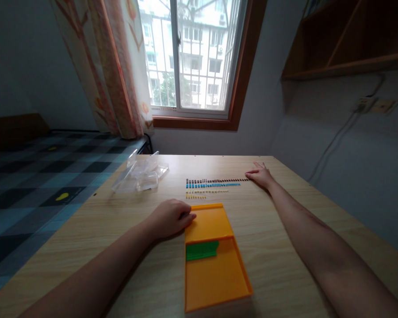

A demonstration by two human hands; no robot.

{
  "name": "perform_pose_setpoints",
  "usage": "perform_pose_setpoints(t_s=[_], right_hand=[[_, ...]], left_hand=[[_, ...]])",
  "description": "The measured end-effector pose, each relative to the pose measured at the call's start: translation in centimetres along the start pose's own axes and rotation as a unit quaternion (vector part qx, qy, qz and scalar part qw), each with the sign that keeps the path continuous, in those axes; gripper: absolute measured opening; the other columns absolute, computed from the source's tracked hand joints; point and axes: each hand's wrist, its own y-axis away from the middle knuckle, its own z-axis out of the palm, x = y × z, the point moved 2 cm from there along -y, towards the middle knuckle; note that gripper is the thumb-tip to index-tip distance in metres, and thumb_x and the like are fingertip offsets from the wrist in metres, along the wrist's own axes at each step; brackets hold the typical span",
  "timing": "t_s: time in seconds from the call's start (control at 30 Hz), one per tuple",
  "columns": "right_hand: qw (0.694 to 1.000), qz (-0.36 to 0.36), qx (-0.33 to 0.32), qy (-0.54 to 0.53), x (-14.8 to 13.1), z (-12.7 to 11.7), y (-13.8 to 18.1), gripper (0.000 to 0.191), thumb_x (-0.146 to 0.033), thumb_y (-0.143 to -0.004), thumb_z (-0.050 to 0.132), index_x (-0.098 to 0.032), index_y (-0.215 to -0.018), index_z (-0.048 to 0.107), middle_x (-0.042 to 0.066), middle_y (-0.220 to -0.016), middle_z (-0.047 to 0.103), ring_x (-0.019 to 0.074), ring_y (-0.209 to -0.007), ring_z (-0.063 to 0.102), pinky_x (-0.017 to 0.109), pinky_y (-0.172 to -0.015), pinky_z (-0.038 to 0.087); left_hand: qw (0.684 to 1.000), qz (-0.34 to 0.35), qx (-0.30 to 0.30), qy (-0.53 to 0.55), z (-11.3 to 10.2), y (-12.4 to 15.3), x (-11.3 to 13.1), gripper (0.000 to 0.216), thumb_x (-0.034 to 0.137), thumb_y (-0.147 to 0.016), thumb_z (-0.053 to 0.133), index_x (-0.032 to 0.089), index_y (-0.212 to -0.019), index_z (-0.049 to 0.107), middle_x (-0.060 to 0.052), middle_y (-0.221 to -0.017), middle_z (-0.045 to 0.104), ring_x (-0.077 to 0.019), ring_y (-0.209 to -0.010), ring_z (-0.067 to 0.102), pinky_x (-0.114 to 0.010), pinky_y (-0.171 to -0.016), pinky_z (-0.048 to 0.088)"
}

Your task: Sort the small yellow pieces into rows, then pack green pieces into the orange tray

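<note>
My left hand is curled, its thumb lying over the upper left edge of an open orange plastic case. What its fingers hold, if anything, is hidden. Inside the case lies a green plastic piece. Farther away, my right hand reaches the right end of a row of tiny dark brown pieces. Its thumb and index finger are together, the other fingers spread; anything between the tips is too small to make out. Nearer are a row of blue pieces and two shorter rows of yellowish pieces.
Clear plastic containers are heaped on the back left of the wooden table. A bed with a checked cover stands along the left side. Beyond the table are a window and a curtain.
</note>
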Motion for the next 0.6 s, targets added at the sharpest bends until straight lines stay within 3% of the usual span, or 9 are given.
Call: perform_pose_setpoints(t_s=[0.6], right_hand=[[1.0,-0.003,-0.001,0.001,-0.19,0.0,-0.18,0.021,-0.034,-0.075,0.076,-0.022,-0.091,0.083,0.01,-0.154,0.049,0.0367,-0.153,0.019,0.057,-0.123,0.014]], left_hand=[[1.0,-0.001,-0.002,-0.003,0.08,0.02,-0.04,0.039,0.039,-0.092,0.049,0.019,-0.059,0.053,-0.002,-0.059,0.057,-0.0137,-0.055,0.044,-0.027,-0.057,0.028]])
